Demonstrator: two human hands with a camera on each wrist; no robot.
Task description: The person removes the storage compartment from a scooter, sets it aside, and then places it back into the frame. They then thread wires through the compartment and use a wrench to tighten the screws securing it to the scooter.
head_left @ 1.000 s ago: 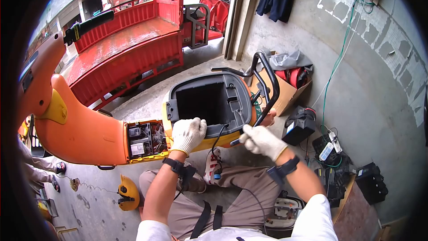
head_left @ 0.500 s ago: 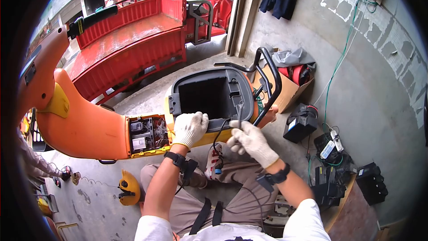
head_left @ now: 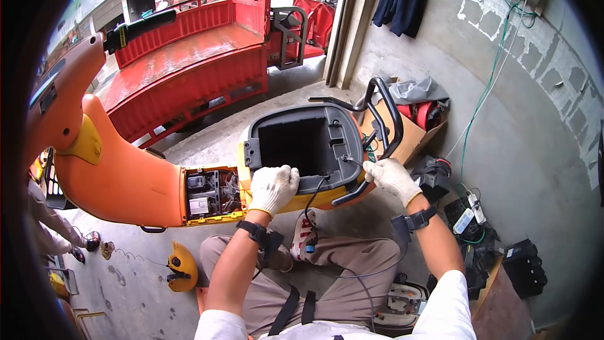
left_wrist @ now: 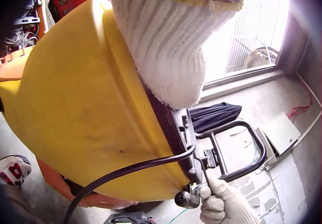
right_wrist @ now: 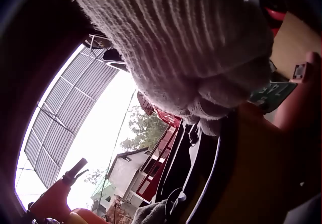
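An orange and yellow scooter body [head_left: 129, 179] lies across the head view with its black storage compartment [head_left: 277, 113] open at the top. At the compartment's near rim, my gloved left hand [head_left: 274, 189] grips the edge with curled fingers. My gloved right hand [head_left: 391, 179] holds a slim metal wrench [head_left: 354, 161], whose far end lies at the compartment's rear corner by the black grab rail [head_left: 395, 123]. Most of the wrench is hidden by the fingers. A black cable [left_wrist: 121, 168] hangs over the near side, between the hands.
Wiring shows in an opened bay [head_left: 211, 194] left of the compartment. A cardboard box [head_left: 406, 135] stands behind the rail, with black batteries [head_left: 525, 267] along the wall. A yellow cover [head_left: 182, 267] lies on the floor. Beyond the doorway stands a red cargo tricycle [head_left: 189, 69].
My right hand swung left with the wrench upright, then back right and up to the rear corner, where the wrench now lies nearly level. My left hand stayed on the rim.
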